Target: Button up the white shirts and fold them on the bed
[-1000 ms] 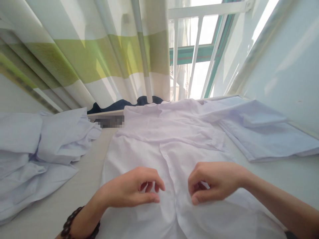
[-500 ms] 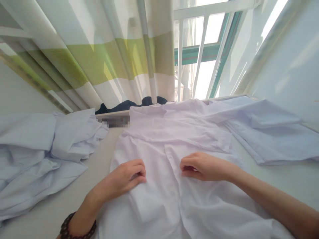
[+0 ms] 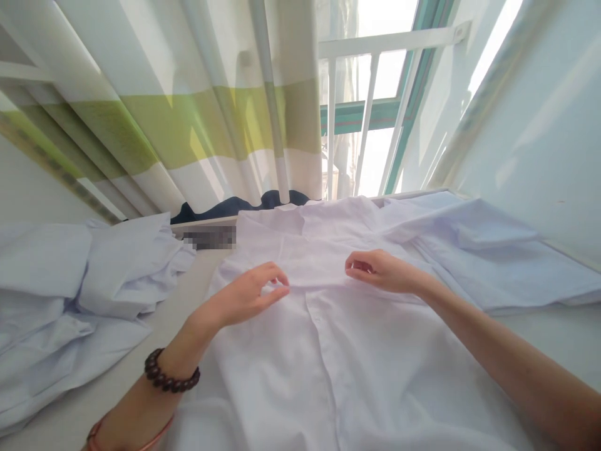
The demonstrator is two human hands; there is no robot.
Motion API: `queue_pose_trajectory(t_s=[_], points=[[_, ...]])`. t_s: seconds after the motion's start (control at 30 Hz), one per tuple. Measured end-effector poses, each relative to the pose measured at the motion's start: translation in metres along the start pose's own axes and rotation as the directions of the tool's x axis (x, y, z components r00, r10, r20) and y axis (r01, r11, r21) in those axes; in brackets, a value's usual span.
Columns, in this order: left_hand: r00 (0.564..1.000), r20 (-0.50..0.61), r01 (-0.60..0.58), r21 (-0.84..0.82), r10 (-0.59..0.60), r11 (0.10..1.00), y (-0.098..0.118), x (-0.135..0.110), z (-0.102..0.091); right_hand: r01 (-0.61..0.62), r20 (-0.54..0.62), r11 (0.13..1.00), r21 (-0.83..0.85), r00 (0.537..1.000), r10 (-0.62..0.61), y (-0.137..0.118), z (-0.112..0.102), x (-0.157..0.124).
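A white buttoned garment (image 3: 282, 363), apparently a shirt or coat, lies spread out in front of me, its upper part folded over toward me. My left hand (image 3: 253, 291) is loosely curved at the left of the fold's edge, thumb and index tips slightly apart. To the right, my right hand (image 3: 385, 270) hovers over or rests lightly on the folded part, fingers half curled with a gap to the thumb. No cloth shows between the fingers of either hand. A dark bead bracelet (image 3: 171, 374) circles my left wrist.
Crumpled white cloth (image 3: 42, 263) is heaped at the left. More white cloth, laid flat in layers (image 3: 511, 269), extends at the right. A blurred dark object (image 3: 210, 237) sits near the back edge. Behind are a green-striped curtain (image 3: 197, 125) and a white railing (image 3: 389, 42) before a window.
Both hands have moved away from me, up the garment from its lower front to the folded edge. The left thumb and fingers have straightened somewhat. My view has shifted slightly.
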State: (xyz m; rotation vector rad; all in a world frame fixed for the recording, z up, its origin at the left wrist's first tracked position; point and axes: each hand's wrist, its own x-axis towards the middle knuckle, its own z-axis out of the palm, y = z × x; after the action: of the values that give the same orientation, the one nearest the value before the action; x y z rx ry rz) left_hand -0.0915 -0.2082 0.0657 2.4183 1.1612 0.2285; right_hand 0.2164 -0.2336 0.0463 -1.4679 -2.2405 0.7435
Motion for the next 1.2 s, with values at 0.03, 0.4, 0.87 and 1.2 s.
queue_pose_trajectory(t_s=[0.03,0.4,0.87,1.2], points=[[0.997,-0.067,-0.026,0.05,0.029,0.998,-0.004,0.017,0.004,-0.044,-0.051,0.999,0.026,0.998,0.045,0.009,0.0,0.006],[0.969,-0.242,0.13,0.317,-0.052,0.94,-0.039,0.068,0.072,-0.122,-0.586,0.666,0.736,0.379,0.716,0.118,-0.053,0.019],[0.92,-0.391,-0.015,-0.049,-0.005,0.999,-0.041,0.07,0.064,0.122,-0.809,0.806,0.579,0.211,0.549,0.088,-0.065,0.038],[0.922,-0.042,-0.041,-0.999,-0.386,0.009,-0.037,0.055,0.027,0.498,0.094,0.855,-0.142,0.867,-0.49,-0.047,0.004,0.023]])
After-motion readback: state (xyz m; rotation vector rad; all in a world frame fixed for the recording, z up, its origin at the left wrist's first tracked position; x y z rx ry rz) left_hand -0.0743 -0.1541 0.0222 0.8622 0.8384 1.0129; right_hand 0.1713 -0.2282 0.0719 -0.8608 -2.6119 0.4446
